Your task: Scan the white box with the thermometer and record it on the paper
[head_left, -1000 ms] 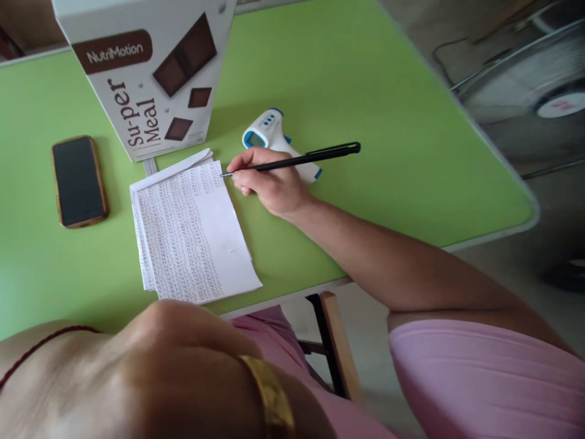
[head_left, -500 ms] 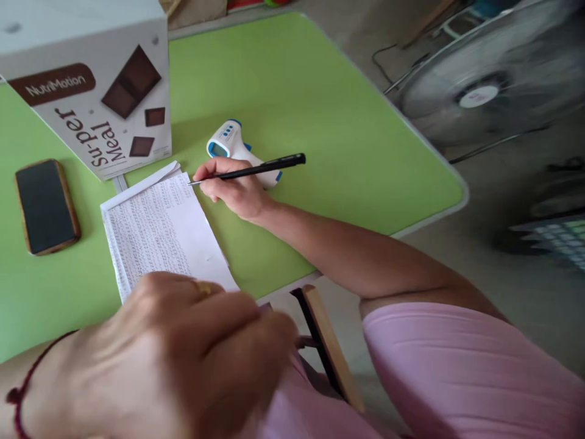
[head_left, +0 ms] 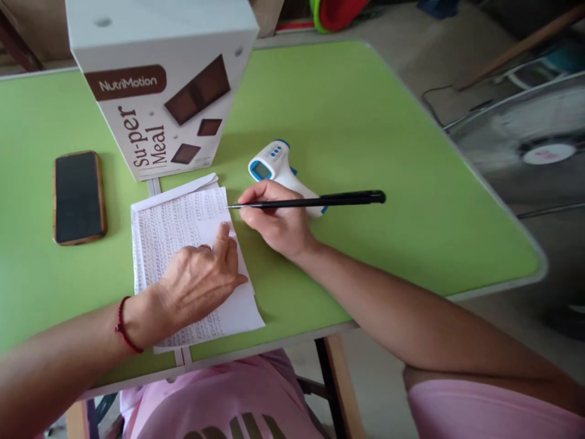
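A black pen (head_left: 338, 199) is pinched in my right hand (head_left: 283, 222), its metal tip at the right edge of the handwritten sheet near the top. The sheet of paper (head_left: 167, 225), filled with rows of small writing, lies on other folded sheets. My left hand (head_left: 203, 280) is over the paper's lower middle, index finger stretched toward the blank patch at the right and the thumb apart; it holds nothing. A ring and a red string bracelet (head_left: 121, 326) are on that arm. Just behind my right hand lies a white and blue infrared thermometer (head_left: 276, 164), partly covered by it.
On the green folding table (head_left: 379, 134), a tall white NutriMotion box (head_left: 159, 116) stands behind the paper. A phone in a brown case (head_left: 79, 198) lies to the left. Beyond the table's right edge stands a fan (head_left: 543, 134).
My left hand has come down from close to the camera onto the paper, finger extended. My right hand keeps the pen near the sheet's upper right edge. The view has shifted left.
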A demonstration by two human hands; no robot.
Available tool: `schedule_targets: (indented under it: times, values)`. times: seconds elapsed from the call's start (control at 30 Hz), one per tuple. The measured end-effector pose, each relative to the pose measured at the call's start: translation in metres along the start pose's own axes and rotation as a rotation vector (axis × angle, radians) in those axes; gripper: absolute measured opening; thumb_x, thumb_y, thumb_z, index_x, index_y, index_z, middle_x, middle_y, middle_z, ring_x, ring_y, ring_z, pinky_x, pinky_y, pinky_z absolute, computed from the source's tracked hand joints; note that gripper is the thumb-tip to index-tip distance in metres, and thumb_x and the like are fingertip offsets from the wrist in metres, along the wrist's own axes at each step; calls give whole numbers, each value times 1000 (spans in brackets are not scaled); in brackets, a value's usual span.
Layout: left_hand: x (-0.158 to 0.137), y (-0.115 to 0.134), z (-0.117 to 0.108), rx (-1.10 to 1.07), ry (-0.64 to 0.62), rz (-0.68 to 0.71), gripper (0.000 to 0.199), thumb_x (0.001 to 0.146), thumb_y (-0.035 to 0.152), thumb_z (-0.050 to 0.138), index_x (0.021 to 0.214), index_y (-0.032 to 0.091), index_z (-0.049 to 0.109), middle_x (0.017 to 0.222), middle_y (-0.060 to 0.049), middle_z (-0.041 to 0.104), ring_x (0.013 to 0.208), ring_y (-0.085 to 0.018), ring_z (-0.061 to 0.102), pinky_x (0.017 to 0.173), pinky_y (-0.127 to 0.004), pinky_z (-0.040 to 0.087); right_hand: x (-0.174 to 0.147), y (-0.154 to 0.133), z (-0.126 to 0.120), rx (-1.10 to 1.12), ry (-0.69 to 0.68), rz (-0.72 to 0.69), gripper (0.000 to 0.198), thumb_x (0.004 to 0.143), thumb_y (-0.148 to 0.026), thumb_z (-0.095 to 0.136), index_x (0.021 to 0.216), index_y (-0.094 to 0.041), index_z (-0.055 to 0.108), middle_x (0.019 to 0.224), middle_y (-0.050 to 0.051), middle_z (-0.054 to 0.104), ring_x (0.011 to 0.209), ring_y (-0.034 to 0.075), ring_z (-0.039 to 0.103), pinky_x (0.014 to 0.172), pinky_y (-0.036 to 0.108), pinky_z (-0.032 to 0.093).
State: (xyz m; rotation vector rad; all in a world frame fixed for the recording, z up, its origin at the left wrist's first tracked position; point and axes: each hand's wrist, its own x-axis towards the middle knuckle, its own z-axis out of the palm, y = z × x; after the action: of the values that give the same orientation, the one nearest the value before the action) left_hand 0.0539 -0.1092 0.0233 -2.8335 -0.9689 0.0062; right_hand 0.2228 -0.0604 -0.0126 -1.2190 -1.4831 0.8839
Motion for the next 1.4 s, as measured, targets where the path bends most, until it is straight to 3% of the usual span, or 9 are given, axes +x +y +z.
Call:
schedule_targets:
  times: [0.1,0.2,0.53,0.87,1.4]
  values:
    - [1,2,0,30,-30,-22,53,93,43,47,121,0,58,137,-30,48,50,-15,62,36,-29,47,-2,-1,1,-121,37,-102,7,69,-19,62,66,-21,56,54,-5,55,46,9,44,44,25,35]
    - [1,5,0,60,-48,-32,53,94,42,47,125,0,57,135,-30,50,50,-15,61,37,-28,46,-3,0,3,-208,24,-185,13,72,-19,61,62,-22,54,52,-5,54,46,10,45,46,25,37]
    - [1,8,0,95,-43,-36,57,94,40,46,129,-4,54,135,-31,47,49,-14,58,37,-26,43,-3,6,5,-371,33,-333,14,77,-20,58,65,-22,52,51,-6,54,45,9,47,45,23,39]
    - [-4,10,3,121,-15,-34,54,97,36,37,133,-3,51,138,-32,42,51,-15,59,38,-28,42,-4,6,5,-393,-4,-335,15,78,-19,58,65,-22,51,51,-7,53,44,7,46,44,21,38]
    - [-1,9,1,100,-52,-43,56,96,39,41,133,-2,51,139,-31,42,52,-14,59,38,-27,41,-3,5,5,-390,-3,-323,15,76,-18,58,64,-21,51,52,-7,55,45,7,46,44,21,38]
